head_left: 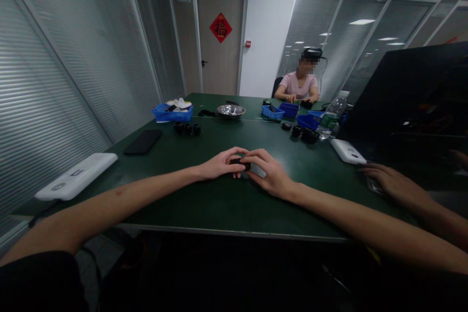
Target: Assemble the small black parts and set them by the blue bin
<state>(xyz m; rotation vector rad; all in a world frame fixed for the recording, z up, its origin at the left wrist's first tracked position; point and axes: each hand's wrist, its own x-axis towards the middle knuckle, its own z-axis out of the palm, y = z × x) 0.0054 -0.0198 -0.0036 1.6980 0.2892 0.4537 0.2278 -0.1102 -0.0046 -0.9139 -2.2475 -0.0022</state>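
Note:
Both of my hands meet over the green table (190, 200), around a small black part (244, 165) whose exact kind I cannot make out. My left hand (220, 163) is closed on it, with the thumb along its near side. From the other side, my right hand (268, 170) grips it between thumb and fingertips, covering much of it. Several short black cylindrical pieces (187, 129) stand in a row beyond my left hand. More black round pieces (297, 131) lie farther off to the right.
At the back are a blue basket (173, 114), a metal bowl (231, 111) and blue bins (272, 111). A phone (143, 142) and white power bank (76, 175) lie left. Right are a bottle (331, 116), black monitor (405, 92) and another person's hand (393, 180). A co-worker (299, 83) sits opposite.

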